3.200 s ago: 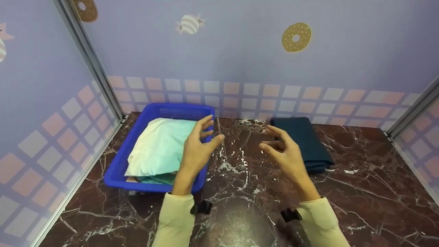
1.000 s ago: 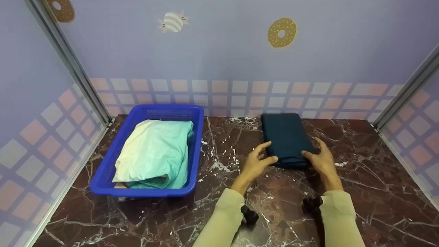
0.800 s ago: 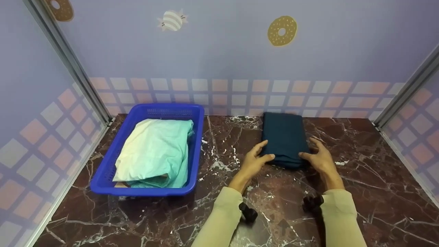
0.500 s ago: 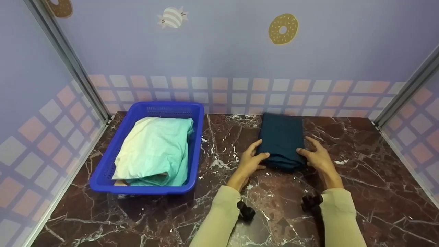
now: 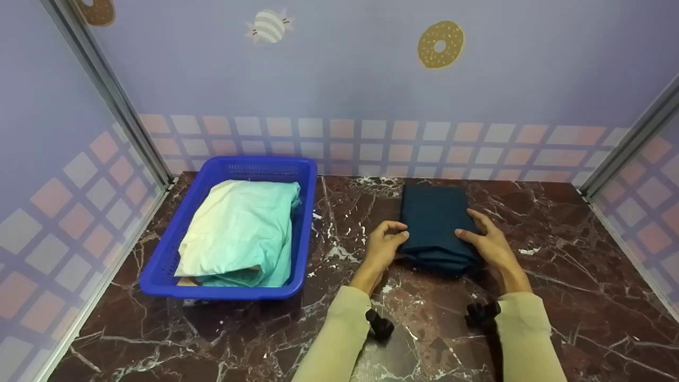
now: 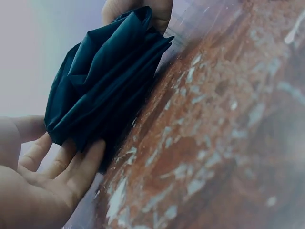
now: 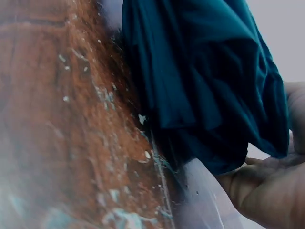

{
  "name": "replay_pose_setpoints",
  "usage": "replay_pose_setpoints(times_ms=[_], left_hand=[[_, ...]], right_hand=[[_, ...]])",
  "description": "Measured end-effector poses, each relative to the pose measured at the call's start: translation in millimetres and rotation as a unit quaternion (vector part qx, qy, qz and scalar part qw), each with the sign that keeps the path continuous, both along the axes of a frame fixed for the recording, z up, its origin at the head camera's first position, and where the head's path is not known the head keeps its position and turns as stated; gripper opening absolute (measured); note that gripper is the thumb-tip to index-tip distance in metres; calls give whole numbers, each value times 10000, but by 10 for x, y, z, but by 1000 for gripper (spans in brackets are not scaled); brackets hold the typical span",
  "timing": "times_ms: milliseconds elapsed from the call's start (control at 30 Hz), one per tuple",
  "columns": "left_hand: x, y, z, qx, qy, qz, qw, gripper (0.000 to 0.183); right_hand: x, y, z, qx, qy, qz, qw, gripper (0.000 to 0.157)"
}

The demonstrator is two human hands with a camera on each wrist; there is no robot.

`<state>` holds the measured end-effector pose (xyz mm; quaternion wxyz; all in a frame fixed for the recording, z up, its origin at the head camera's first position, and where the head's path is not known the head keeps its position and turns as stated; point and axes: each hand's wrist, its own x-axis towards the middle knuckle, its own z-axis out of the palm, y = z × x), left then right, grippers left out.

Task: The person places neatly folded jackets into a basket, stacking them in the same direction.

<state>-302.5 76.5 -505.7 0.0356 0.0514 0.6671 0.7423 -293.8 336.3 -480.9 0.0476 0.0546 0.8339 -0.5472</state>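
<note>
A folded dark blue cloth (image 5: 435,217) lies right of centre in the head view, its layered, creased front edge toward me. My left hand (image 5: 381,246) pinches its left side, thumb on top and fingers at the edge. On the opposite side my right hand (image 5: 492,246) grips it with the thumb over the top. The left wrist view has the fingertips partly tucked beneath the cloth (image 6: 105,81), with its front bulging up in loose folds. Close up in the right wrist view, the cloth (image 7: 205,81) hides part of the right fingers.
A blue plastic basket (image 5: 212,292) stands at left, holding a crumpled pale turquoise and cream cloth (image 5: 238,228). Patterned walls (image 5: 360,79) enclose the dark red marbled tabletop (image 5: 254,339) at the back and sides. A small black device (image 5: 381,324) sits at each cuff.
Both hands, earlier held apart in the air, have come to the dark blue cloth and now grip its sides. The cloth has shifted slightly toward me, its front edge bunching. The basket stays put.
</note>
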Motion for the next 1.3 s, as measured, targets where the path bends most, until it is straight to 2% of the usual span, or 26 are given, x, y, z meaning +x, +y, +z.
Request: replay_pose_setpoints(times_ms=[67, 167, 267, 367, 467, 633, 733, 967, 1133, 1300], left_hand=[[-6, -3, -10, 5, -57, -3, 10000, 24], [-22, -20, -17, 141, -289, -133, 9994, 44], [-35, -55, -31, 363, -580, -373, 9970, 68], [-36, -91, -43, 541, -780, -591, 9937, 79], [-36, -103, -43, 610, -825, -672, 9924, 78], [-65, -110, -24, 262, -453, -519, 9973, 61], [-77, -143, -21, 246, -338, -458, 9981, 57], [-96, -225, 4, 416, -282, -562, 9972, 73], [-101, -270, 74, 427, -94, -521, 9977, 74], [-96, -314, 152, 575, 90, -559, 9967, 76]], right_hand=[[-6, -4, -15, -62, 19, 7, 10000, 87], [-22, -15, -39, -157, 52, 22, 9999, 85], [-31, -32, -61, -196, 132, 82, 9997, 83], [-23, -48, -62, -183, 250, 183, 9994, 81], [-4, -58, -46, -194, 311, 283, 9989, 79], [26, -69, -5, -240, 310, 389, 9985, 78], [35, -83, 25, -188, 324, 454, 9983, 77], [49, -141, 104, -165, 363, 628, 9972, 76], [53, -190, 176, -375, 678, 830, 9935, 77], [71, -243, 271, -366, 954, 892, 9908, 77]])
